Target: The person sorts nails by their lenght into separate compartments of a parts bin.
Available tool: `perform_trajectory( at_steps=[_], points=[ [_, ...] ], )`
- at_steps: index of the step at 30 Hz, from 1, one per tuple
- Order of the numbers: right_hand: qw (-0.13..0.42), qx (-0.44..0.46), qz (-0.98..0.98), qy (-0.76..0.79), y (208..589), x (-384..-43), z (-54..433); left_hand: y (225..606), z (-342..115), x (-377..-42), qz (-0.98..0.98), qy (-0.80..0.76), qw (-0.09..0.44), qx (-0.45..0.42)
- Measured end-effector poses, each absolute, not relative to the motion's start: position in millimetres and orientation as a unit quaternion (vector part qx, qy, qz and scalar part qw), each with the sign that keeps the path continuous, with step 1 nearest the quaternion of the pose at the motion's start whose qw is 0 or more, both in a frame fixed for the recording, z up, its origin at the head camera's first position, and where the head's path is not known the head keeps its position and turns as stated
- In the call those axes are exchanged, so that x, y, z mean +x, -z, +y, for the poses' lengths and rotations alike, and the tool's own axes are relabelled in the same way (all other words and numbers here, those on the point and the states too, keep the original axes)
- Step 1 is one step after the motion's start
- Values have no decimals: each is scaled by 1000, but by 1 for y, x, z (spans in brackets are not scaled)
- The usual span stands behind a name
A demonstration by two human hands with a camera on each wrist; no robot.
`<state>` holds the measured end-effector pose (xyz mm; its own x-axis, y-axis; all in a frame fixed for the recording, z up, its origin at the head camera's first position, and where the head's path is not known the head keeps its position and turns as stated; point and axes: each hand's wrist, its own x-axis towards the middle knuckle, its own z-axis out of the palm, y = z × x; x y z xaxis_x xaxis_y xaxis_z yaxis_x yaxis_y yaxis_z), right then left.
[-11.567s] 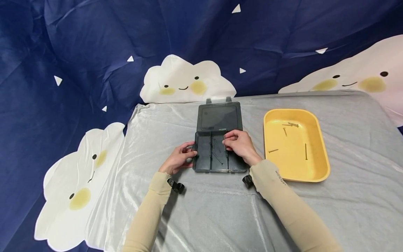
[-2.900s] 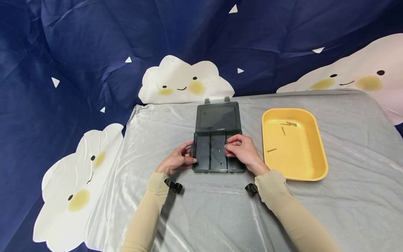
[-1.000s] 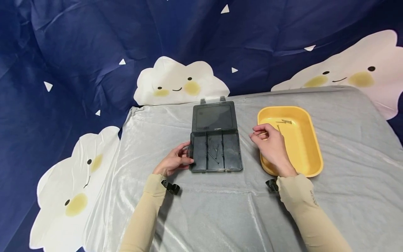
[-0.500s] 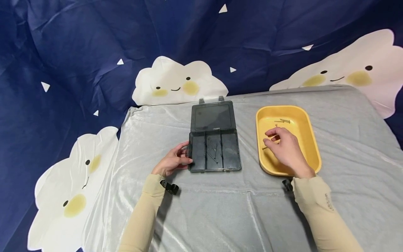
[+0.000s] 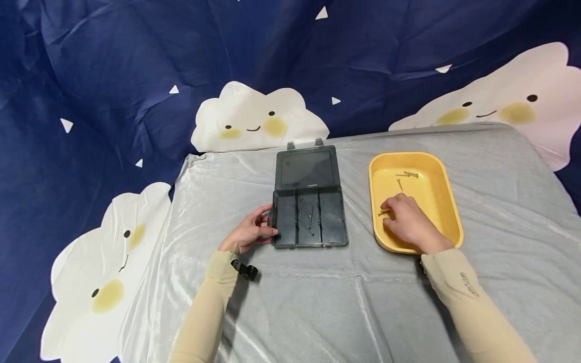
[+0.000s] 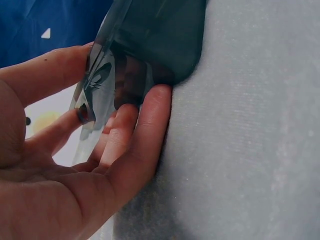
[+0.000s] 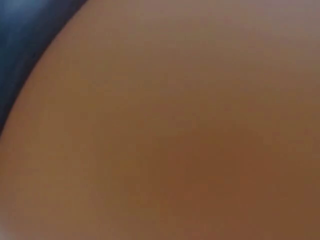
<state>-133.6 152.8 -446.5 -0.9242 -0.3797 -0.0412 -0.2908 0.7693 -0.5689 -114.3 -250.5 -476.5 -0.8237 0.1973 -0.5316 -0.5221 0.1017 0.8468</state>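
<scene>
Since half a second ago, the right hand (image 5: pixel 410 222) has come down lower into the yellow tray (image 5: pixel 431 194), where its bent fingers and thumb now stand around a screw (image 5: pixel 384 213) near the left wall. From here I can't tell whether they pinch it; the right wrist view is just blur. Farther up the tray lie a single screw (image 5: pixel 400 184) and a small cluster of screws (image 5: pixel 408 175).

The left hand (image 5: pixel 248 232) grips the dark box (image 5: pixel 285 222) at its left side, thumb and fingers around the edge. The box lies open beside the tray, lid (image 5: pixel 307 168) folded back, with four screws in its middle compartment. Both stand on a grey cloth (image 5: pixel 317 297).

The only writing I notice is small dark lettering (image 5: pixel 468 284) on the right sleeve (image 5: pixel 458 295), too small to read surely. The blue backdrop (image 5: pixel 136 50) carries smiling clouds.
</scene>
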Motion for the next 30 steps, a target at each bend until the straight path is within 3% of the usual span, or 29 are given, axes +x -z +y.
perform_trajectory(
  at_steps=[24,30],
  points=[
    [28,-232,958,164,459,-137,145,474,-249,-114,693,-661,266,-108],
    [51,-235,956,165,455,-137,143,474,-248,-114,694,-660,266,-108]
  ],
)
